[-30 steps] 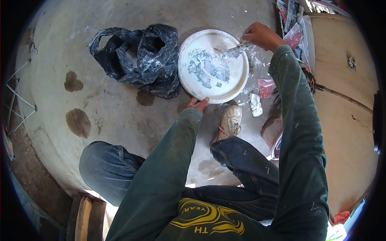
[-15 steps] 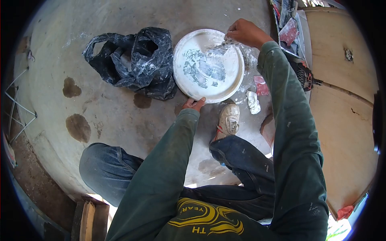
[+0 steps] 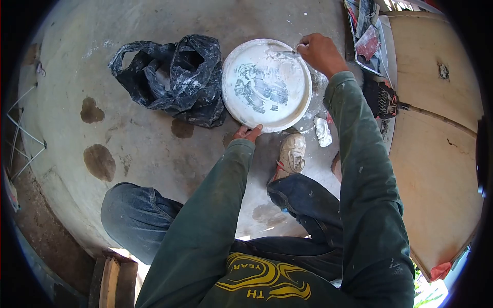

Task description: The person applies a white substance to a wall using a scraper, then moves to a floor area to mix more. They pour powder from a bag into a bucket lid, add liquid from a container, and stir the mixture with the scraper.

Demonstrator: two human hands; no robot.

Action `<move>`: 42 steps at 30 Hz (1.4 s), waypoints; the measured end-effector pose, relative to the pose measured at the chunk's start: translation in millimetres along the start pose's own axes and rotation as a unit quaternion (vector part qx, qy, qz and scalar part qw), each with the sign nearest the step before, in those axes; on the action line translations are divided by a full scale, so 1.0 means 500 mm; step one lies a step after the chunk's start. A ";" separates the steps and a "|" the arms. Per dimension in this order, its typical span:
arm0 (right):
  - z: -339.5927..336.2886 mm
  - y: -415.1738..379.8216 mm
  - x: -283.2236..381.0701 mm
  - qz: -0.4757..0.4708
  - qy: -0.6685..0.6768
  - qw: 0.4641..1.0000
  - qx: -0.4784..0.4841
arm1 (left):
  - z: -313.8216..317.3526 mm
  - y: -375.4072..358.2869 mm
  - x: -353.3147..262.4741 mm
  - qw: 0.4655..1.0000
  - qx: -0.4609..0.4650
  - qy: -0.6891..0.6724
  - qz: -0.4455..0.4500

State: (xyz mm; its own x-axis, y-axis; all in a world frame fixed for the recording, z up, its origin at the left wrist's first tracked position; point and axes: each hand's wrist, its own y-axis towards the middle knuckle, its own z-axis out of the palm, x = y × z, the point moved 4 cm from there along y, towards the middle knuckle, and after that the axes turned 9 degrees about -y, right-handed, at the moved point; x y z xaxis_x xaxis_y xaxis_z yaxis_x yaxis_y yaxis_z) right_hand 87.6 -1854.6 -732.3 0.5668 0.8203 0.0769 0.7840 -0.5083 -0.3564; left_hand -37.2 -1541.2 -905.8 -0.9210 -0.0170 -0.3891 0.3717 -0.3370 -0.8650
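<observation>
A round white tray [image 3: 241,108] lies on the floor in front of me, its bottom smeared with white paste and dark streaks. My left hand [image 3: 248,133] is closed on the near rim, thumb over the edge. At the upper right rim my right hand [image 3: 322,54] is closed round the handle of a scraper [image 3: 284,54]. Its paste-covered blade reaches into the tray near the far right side; the handle is mostly hidden by the fingers. To the left, a crumpled black plastic bag [image 3: 197,90] dusted with white powder touches or nearly touches the tray.
My shoe [image 3: 292,153] stands just below the tray. A crumpled white scrap [image 3: 322,132] lies right of it. Further right are a container of scraps [image 3: 368,43], a black mesh-like object [image 3: 382,98] and a wooden board [image 3: 436,133]. Damp spots [image 3: 99,162] mark the floor at left.
The scraper blade has moved toward the tray's far edge and turned flatter. My right hand and forearm have shifted slightly, covering more of the red scrap. The left hand stays on the rim.
</observation>
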 end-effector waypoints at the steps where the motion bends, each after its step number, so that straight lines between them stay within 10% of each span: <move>1: -0.004 -0.010 0.013 0.001 -0.018 1.000 -0.012 | 0.004 -0.003 -0.008 1.000 0.006 0.000 0.007; 42: 0.022 -0.074 0.035 0.015 0.052 0.993 -0.109 | 0.020 -0.023 -0.032 1.000 -0.010 -0.017 0.011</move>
State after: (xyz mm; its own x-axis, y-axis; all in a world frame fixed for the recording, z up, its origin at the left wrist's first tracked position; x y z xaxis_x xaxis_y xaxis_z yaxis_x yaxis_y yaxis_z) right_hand 65.7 -1818.6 -728.1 0.6053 0.7778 0.1693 0.7958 -0.5863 -0.1515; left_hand -27.7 -1546.4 -886.5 -0.9163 -0.0561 -0.3966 0.3930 -0.3171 -0.8632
